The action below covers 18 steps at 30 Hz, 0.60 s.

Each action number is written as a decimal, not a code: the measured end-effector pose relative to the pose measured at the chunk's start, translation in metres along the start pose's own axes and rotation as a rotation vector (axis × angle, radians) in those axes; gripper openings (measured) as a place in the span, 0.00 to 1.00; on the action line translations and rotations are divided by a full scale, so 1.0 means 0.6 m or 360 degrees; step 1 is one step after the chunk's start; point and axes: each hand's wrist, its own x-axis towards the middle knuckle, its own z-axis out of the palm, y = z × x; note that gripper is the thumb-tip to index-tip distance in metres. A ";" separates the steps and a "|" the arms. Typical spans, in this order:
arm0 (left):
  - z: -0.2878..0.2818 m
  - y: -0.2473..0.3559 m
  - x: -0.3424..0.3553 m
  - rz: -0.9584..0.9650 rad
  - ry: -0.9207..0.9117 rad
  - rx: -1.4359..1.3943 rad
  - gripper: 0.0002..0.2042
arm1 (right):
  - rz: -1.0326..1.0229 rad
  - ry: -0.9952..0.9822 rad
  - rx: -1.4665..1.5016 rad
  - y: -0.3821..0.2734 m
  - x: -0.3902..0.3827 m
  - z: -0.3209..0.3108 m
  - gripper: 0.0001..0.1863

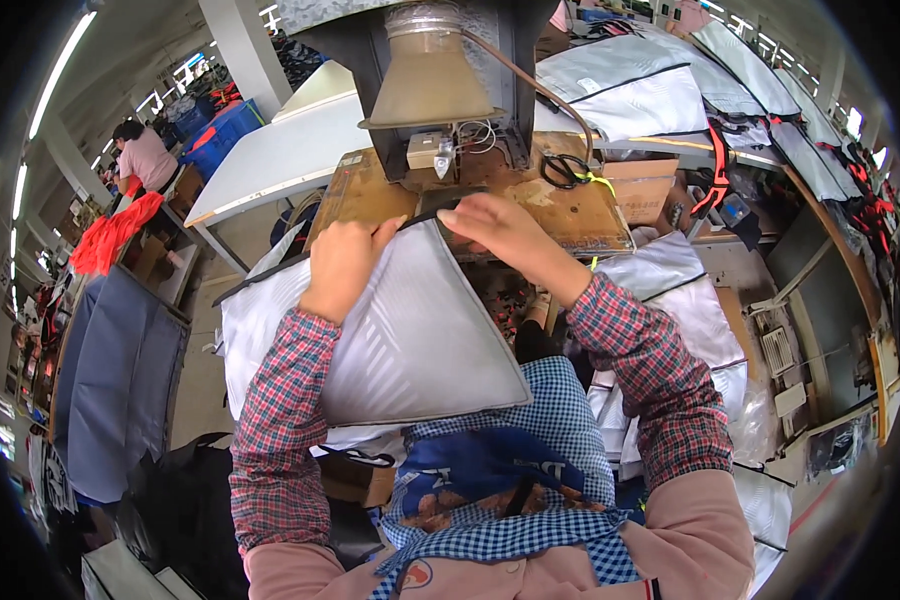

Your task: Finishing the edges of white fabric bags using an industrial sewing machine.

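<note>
A silvery-white fabric panel (435, 345) with dark edging hangs from the worktable down over my lap. My left hand (345, 265) is closed on the panel's upper edge, its thumb along the black binding strip (417, 219). At the panel's top corner, my right hand (500, 232) pinches the edge with bent fingers. Both hands are at the near rim of a worn wooden worktable (355, 190), just in front of a machine with a cone-shaped hood (432, 90). Below the hood sits a small beige box with a pointed metal tip (441, 168). My right fingertips are partly hidden.
Black-handled scissors (566, 172) lie on the worktable's right side. More silvery panels are heaped on the right table (630, 100) and beside my right arm (670, 290). A white table (270, 155) stands at left; another person (148, 160) is farther back.
</note>
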 end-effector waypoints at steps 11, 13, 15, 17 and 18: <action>0.078 -0.021 0.057 -0.0086 -0.0140 -0.0055 0.25 | 0.0440 0.0186 0.0170 0.072 0.107 -0.021 0.12; 0.094 -0.030 0.067 -0.0106 -0.0163 -0.0037 0.26 | 0.0485 0.0205 0.0279 0.079 0.116 -0.021 0.10; 0.107 -0.035 0.077 -0.0124 -0.0157 -0.0036 0.26 | 0.0516 0.0277 0.0488 0.083 0.123 -0.018 0.09; 0.112 -0.036 0.086 -0.0144 -0.0153 -0.0037 0.26 | 0.0525 0.0300 0.0517 0.084 0.129 -0.020 0.09; 0.110 -0.034 0.091 -0.0168 -0.0175 -0.0045 0.26 | 0.0532 0.0320 0.0550 0.084 0.131 -0.021 0.09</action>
